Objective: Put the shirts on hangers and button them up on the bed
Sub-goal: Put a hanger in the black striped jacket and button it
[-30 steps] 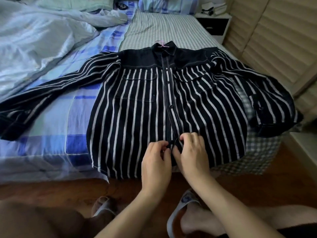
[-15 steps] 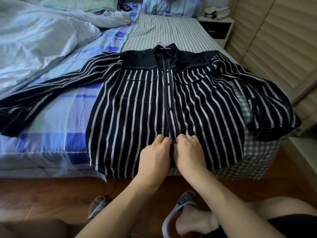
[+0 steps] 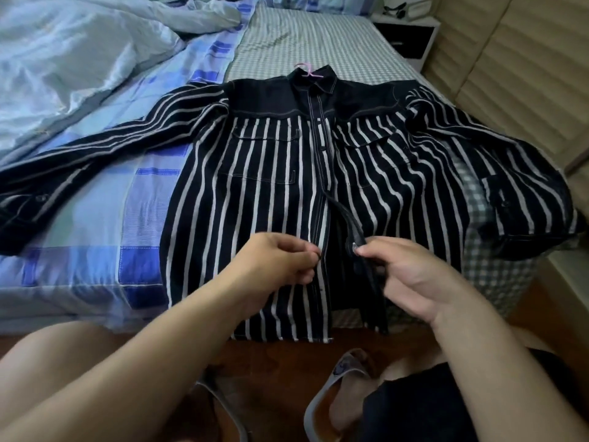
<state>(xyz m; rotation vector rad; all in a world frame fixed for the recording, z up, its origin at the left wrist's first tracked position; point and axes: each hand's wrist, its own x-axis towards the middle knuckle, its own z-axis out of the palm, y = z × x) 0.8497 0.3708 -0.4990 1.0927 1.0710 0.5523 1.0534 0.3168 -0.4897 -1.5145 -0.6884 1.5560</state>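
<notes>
— On the bed (image 3: 149,193), what's lying there?

— On the left, a rumpled pale duvet (image 3: 63,59). Across the middle lies the striped shirt (image 3: 255,186), flat, front up, a pink hanger (image 3: 304,67) hook at its collar.

— And your 2 hands?

— My left hand (image 3: 277,266) pinches the left front edge. My right hand (image 3: 411,275) pinches the right edge, lifted off, by a button (image 3: 353,247). The lower front gapes open between them.
</notes>
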